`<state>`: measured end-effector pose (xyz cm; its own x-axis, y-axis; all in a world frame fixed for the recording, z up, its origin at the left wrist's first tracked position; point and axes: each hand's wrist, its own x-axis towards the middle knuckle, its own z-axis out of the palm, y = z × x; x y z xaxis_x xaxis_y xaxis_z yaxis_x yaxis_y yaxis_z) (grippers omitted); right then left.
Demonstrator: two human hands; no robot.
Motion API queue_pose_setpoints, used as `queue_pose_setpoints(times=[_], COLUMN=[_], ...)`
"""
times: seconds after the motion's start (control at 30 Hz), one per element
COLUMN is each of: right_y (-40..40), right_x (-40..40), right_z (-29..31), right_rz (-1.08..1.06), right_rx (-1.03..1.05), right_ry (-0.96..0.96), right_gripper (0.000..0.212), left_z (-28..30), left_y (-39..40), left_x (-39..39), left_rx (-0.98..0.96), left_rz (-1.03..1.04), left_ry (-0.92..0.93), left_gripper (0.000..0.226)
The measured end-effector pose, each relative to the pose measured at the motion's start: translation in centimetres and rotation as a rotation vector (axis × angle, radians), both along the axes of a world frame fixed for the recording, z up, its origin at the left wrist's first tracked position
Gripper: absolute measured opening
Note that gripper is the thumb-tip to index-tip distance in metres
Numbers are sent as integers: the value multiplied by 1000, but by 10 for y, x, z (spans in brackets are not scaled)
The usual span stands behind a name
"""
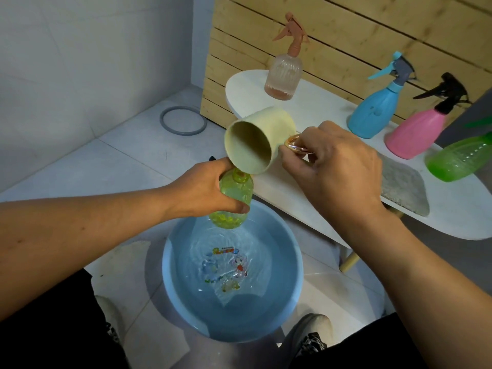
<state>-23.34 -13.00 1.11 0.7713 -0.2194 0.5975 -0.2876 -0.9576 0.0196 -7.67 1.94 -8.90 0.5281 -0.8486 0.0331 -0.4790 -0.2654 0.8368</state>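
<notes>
My left hand point(210, 190) grips a small yellow-green clear bottle point(234, 203) by its upper body, holding it upright over a blue basin point(170, 265) of water. My right hand point(338, 161) holds a pale yellow cup point(258, 139) by its shiny rose-gold handle point(292, 145). The cup is tipped on its side, its open mouth facing me, with its lower rim right at the bottle's uncapped neck point(239, 177). No stream of water shows between them.
A low white oval table point(452, 209) carries several spray bottles: peach point(283, 75), blue point(372, 113), pink point(415, 131), and a green one point(463, 158) lying down, plus a grey cloth point(399, 187). A wooden slat panel stands behind. A grey ring point(183, 121) lies on the tiled floor. My shoes flank the basin.
</notes>
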Motion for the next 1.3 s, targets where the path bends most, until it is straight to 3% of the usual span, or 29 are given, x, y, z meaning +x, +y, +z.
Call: queue_pose_setpoints(times=[0.13,0.23,0.4,0.6,0.73,0.83,0.93,1.07,1.3], right_y=[-13,-25,-37,-42,-50,-57,-64,-68,-61], right_x=[5,9,18,32,32,29,21,16,18], right_z=[-5,-15,-52,-121,-171,-203,-232,-254,-291], right_rz=[-114,-165,-231,-377,-458,-385,-368,-383,-306], right_rx=[613,911,1187,1357,1320,1222,982,642,280], right_ry=[-4,-19,75,395,560,708,832,952,1158], right_gripper=[34,41,38,19,17,28,33,22,30], left_z=[-1,-6,-5,-3,-4,-6,-11,-19,-28], left_y=[0,0,-2,-7,-8,-8,-6,-6,-12], left_x=[0,-1,-3,1,4,5,6,10,13], left_rx=[-7,18,24,19,6,10,22,63,146], left_rz=[-5,-3,14,46,37,33,30,22,45], left_ry=[0,6,4,-17,17,17,20,33,30], left_gripper=[60,59,62,66,59,59,62,64,65])
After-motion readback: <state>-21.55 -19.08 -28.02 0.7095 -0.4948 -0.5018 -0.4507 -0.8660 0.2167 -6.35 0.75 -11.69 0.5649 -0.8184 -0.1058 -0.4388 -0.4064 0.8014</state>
